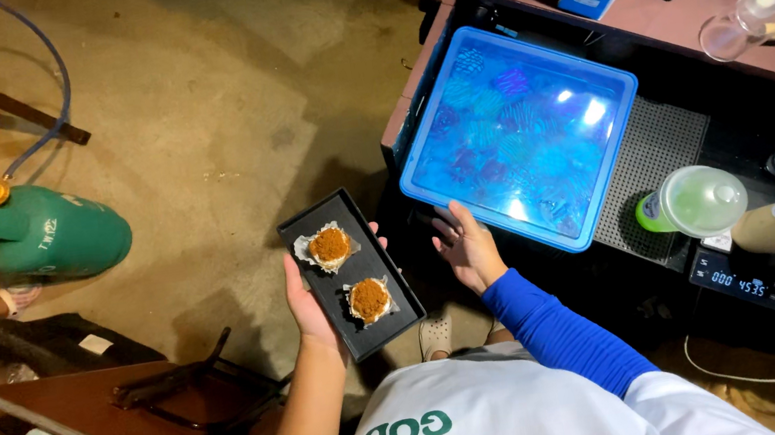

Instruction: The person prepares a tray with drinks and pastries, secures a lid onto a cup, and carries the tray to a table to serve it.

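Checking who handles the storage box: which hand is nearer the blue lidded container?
Right hand, by the blue lidded container at its near edge. Left hand is farther left, holding the black tray.

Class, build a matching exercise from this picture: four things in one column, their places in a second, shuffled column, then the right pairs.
1. black rectangular tray
2. blue plastic lidded box
3. green metal gas cylinder
4. clear glass cup

A. lying on the floor
B. on the brown counter
C. held in the left hand
D. just beyond the right hand

Pairs: 1-C, 2-D, 3-A, 4-B
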